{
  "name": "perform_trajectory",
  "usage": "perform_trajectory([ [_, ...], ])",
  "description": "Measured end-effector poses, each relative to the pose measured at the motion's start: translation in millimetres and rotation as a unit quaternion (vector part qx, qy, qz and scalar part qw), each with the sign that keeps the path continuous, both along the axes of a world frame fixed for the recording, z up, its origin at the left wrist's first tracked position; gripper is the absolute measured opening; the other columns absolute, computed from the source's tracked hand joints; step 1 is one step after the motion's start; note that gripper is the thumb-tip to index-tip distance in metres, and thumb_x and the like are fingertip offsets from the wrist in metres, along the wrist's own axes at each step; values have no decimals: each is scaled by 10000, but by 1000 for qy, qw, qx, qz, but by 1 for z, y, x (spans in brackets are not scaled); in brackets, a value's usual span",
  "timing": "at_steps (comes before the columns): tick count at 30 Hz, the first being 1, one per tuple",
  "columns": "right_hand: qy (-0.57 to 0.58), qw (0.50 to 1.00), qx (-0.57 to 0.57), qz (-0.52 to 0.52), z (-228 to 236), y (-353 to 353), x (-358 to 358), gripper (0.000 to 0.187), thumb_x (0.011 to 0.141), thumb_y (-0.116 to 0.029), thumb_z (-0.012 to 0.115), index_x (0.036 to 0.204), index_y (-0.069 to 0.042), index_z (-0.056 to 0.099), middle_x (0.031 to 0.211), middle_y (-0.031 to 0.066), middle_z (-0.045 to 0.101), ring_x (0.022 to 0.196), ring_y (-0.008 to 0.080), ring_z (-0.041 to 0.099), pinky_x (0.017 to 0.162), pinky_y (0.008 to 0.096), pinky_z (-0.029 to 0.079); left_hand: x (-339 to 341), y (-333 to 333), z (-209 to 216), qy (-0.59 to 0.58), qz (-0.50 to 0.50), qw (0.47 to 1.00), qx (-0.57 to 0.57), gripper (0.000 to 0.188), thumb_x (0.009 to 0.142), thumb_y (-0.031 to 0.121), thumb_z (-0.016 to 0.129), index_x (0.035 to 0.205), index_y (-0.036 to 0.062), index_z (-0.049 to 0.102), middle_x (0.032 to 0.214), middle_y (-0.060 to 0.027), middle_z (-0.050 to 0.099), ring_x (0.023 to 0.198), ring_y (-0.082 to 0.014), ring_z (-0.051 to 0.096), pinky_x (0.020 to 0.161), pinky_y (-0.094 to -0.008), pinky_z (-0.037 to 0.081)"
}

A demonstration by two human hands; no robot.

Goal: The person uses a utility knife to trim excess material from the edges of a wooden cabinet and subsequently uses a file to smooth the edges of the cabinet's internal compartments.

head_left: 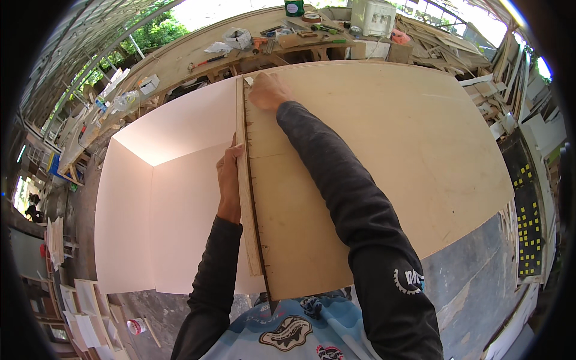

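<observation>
A large pale plywood panel (384, 156) lies in front of me, beside an open box shape with white inner walls (192, 210). Along the line between them runs a narrow wooden strip (251, 228), with a thin dark band (260, 240) at its right side. The band's pointed lower end hangs past the panel near my shirt. My left hand (228, 174) is closed round the strip from the white side, thumb on top. At the strip's far end, my right hand (269, 92) is closed in a fist over the panel. A small white piece (249, 80) shows by its fingers; what they hold is mostly hidden.
A long workbench (180, 69) behind carries an orange tool (259, 44), a tape roll (311, 17) and a white jug (372, 18). Wood offcuts (444, 48) are heaped at the far right. White shelf-like frames (87, 312) and a round tub (136, 326) stand at the lower left.
</observation>
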State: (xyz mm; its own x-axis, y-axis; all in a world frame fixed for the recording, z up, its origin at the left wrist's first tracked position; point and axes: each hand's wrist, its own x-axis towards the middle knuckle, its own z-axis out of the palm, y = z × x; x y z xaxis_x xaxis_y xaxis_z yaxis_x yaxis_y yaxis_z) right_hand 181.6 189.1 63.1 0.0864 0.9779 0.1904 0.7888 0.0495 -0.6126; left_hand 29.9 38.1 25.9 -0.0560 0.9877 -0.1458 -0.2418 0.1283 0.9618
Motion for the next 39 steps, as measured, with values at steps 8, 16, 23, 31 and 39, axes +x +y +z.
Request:
perform_trajectory([
  [8,-16,999,25,18,3,-6,-2,264,797,-137,619,975,22,733,1039,307,694,990,466,677,853,495,547,2,2,-7,-74,-30,997,-9,591,978,331,514,1461,-9,493,1240,-108,614,1042,-129,601,897,-253,491],
  [16,-41,997,39,44,6,-13,-4,244,773,-126,633,920,37,739,988,312,700,938,468,692,835,487,562,-5,16,-24,-78,-40,996,-2,581,999,338,480,1469,-3,492,1220,-98,628,1002,-122,612,860,-247,503],
  [23,-45,998,37,38,2,-20,0,266,779,-168,662,957,9,751,1003,297,705,936,459,696,844,476,564,1,16,-25,-88,-34,995,16,603,979,320,514,1458,-45,489,1231,-111,630,996,-115,605,848,-232,495],
  [31,-61,996,6,59,10,-49,-1,270,781,-176,667,965,10,736,996,276,711,928,449,700,826,471,565,0,18,-25,-67,-28,997,16,511,986,327,523,1338,-38,590,1008,-55,655,808,-101,604,708,-240,499],
  [39,-73,995,-11,74,16,-84,-6,261,792,-161,645,969,8,737,1000,268,712,931,427,706,844,463,562,0,24,-29,-111,-30,993,15,456,989,310,517,1282,-22,624,918,-25,634,747,-98,595,661,-245,493],
])
